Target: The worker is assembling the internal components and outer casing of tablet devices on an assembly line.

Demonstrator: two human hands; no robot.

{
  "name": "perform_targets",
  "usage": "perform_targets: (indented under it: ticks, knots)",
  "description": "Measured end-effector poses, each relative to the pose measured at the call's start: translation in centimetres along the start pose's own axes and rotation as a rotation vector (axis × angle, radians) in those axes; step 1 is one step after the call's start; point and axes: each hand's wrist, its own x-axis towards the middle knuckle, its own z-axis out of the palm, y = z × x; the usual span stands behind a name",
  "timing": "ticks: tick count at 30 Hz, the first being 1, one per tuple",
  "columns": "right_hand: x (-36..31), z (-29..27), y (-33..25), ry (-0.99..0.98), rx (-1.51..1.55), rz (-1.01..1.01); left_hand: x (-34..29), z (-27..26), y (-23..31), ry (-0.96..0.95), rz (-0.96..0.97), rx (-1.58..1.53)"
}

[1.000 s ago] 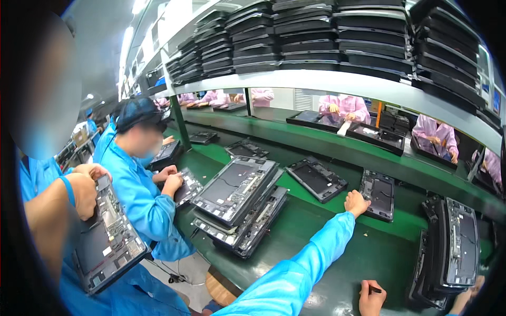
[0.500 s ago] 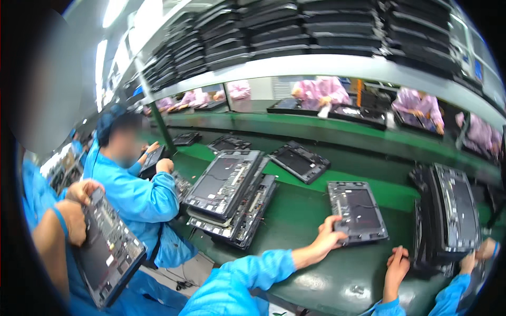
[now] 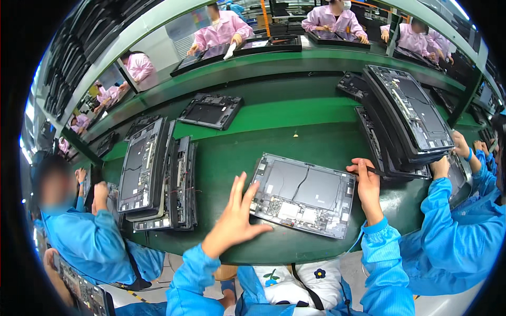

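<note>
An opened tablet with its circuit board and flat black battery bare lies on the green bench in front of me. My left hand is open at its left end, fingers spread; whether the fingertips touch the edge I cannot tell. At the tablet's right end is my right hand, closed round a thin black tool that looks like tweezers. The tool's tip is hard to make out.
Stacks of opened tablets stand left and right. Another device shell lies farther back. Co-workers in blue sit on both sides; the right one's hand is at the right stack. People in pink work beyond the raised ledge.
My view has swung right and down. The tablet has been turned so its long side runs left to right, and my left hand has let go of it. My right hand has moved up beside it.
</note>
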Motion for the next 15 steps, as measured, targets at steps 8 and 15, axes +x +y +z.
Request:
perform_targets:
  ticks: [8,15]
  knots:
    - [-2.7,-2.2,-4.4,0.035,-0.02,0.316,-3.8,3.3,1.8,0.05,-0.053,-0.016]
    - [1.9,1.2,-4.8,-0.291,-0.16,0.039,-6.6,1.8,5.9,-0.153,-0.111,0.069]
